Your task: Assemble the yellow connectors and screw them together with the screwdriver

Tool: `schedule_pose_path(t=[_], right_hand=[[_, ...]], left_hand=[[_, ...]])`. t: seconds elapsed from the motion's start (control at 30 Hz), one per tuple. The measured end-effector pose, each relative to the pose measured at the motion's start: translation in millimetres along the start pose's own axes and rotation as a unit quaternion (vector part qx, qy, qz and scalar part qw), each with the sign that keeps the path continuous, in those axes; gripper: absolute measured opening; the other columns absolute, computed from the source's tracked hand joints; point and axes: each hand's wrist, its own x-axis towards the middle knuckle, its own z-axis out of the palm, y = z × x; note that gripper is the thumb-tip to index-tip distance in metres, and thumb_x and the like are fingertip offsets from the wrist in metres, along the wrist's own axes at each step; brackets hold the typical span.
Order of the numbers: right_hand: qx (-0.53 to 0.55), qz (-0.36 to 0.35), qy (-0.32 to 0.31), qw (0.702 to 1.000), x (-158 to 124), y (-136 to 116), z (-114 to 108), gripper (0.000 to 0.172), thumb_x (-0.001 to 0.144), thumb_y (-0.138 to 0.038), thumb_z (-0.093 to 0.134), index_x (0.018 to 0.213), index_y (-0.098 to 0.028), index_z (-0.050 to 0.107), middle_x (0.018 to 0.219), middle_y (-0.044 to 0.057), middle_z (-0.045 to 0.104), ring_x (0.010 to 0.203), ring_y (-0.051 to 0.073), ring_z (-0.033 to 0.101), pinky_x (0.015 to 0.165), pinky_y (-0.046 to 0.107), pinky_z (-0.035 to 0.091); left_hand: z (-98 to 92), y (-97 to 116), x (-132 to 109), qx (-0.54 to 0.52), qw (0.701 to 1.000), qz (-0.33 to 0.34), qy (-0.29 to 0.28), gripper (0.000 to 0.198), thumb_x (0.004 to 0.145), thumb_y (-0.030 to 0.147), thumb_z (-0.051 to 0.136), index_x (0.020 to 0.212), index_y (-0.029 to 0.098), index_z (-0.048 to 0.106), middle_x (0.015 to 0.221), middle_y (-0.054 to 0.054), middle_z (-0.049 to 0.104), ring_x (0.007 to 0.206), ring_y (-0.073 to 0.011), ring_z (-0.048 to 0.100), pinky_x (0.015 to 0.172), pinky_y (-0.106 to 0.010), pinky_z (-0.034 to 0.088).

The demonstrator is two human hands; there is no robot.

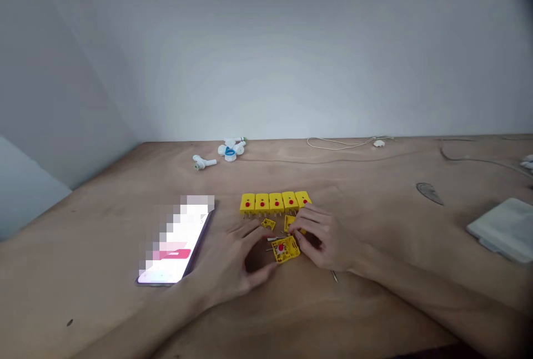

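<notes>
An open yellow connector half with a red dot lies on the wooden table between my two hands. My left hand curls around its left side, thumb under it and fingers bent toward it. My right hand sits at its right, fingertips pinched on its right edge. Small yellow cover pieces and a thin metal pin lie just behind. A row of several closed yellow connectors with red dots stands behind the hands.
A phone with a lit screen lies to the left of my left hand. White plastic fittings and a white cable lie near the wall. A white flat box sits at the right edge. A thin tool pokes out under my right wrist.
</notes>
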Motion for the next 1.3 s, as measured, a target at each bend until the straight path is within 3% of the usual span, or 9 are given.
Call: schedule_pose_path(t=[0.13, 0.27, 0.43, 0.7, 0.93, 1.2, 1.3], right_hand=[[0.004, 0.007, 0.002, 1.000, -3, 2, 2, 0.023, 0.083, -0.003, 0.055, 0.097, -0.018, 0.065, 0.085, 0.006, 0.065, 0.079, 0.021, 0.057, 0.071, 0.034, 0.049], [0.005, -0.003, 0.007, 1.000, -4, 3, 4, 0.024, 0.079, -0.003, 0.056, 0.094, -0.019, 0.066, 0.079, 0.004, 0.064, 0.073, 0.020, 0.055, 0.066, 0.033, 0.046], [0.012, -0.025, -0.007, 1.000, -4, 0, 6, 0.022, 0.078, -0.004, 0.058, 0.091, -0.018, 0.067, 0.077, 0.004, 0.066, 0.070, 0.019, 0.055, 0.063, 0.033, 0.045], [-0.012, -0.002, 0.011, 1.000, -5, 7, 6, 0.024, 0.091, -0.006, 0.055, 0.107, -0.019, 0.068, 0.088, 0.004, 0.073, 0.077, 0.019, 0.062, 0.067, 0.031, 0.049], [-0.054, -0.009, -0.030, 0.998, -6, 9, 12, 0.014, 0.096, -0.016, 0.060, 0.105, -0.020, 0.071, 0.087, 0.003, 0.076, 0.073, 0.018, 0.067, 0.066, 0.031, 0.048], [-0.043, 0.001, -0.046, 0.998, -6, 10, 19, 0.011, 0.097, -0.020, 0.066, 0.105, -0.023, 0.072, 0.094, -0.001, 0.080, 0.080, 0.018, 0.072, 0.072, 0.030, 0.050], [-0.033, 0.006, -0.037, 0.999, -5, 9, 19, 0.009, 0.096, -0.019, 0.065, 0.100, -0.023, 0.072, 0.092, -0.002, 0.080, 0.078, 0.017, 0.072, 0.071, 0.029, 0.049]], left_hand=[[3.0, -1, -2, 0.023, 1.000, 0.007, -0.003, 0.037, 0.085, 0.036, 0.074, 0.116, 0.020, 0.064, 0.122, -0.012, 0.069, 0.110, -0.0316, 0.066, 0.096, -0.049, 0.054], [1.1, 4, -1, 0.038, 0.999, -0.002, -0.024, 0.030, 0.088, 0.040, 0.072, 0.109, 0.019, 0.065, 0.114, -0.011, 0.070, 0.104, -0.0309, 0.066, 0.091, -0.048, 0.056], [0.7, 5, 0, 0.026, 0.999, 0.002, -0.021, 0.025, 0.088, 0.034, 0.069, 0.109, 0.020, 0.064, 0.116, -0.010, 0.069, 0.107, -0.0291, 0.065, 0.093, -0.045, 0.054], [-8.3, 1, 1, -0.010, 0.999, 0.021, -0.049, 0.028, 0.079, 0.022, 0.069, 0.106, 0.020, 0.065, 0.108, -0.007, 0.068, 0.101, -0.0266, 0.063, 0.091, -0.040, 0.052], [-16.5, 2, 2, -0.026, 0.996, 0.011, -0.081, 0.032, 0.070, 0.016, 0.069, 0.102, 0.021, 0.064, 0.106, -0.006, 0.066, 0.100, -0.0267, 0.061, 0.091, -0.039, 0.049], [-16.5, 1, -1, -0.009, 0.994, -0.009, -0.113, 0.022, 0.086, 0.034, 0.068, 0.103, 0.022, 0.062, 0.105, -0.005, 0.066, 0.095, -0.0267, 0.062, 0.081, -0.036, 0.046], [-14.5, -1, -2, 0.002, 0.991, -0.031, -0.131, 0.023, 0.089, 0.038, 0.067, 0.105, 0.023, 0.062, 0.094, -0.003, 0.067, 0.082, -0.0245, 0.063, 0.069, -0.032, 0.043]])
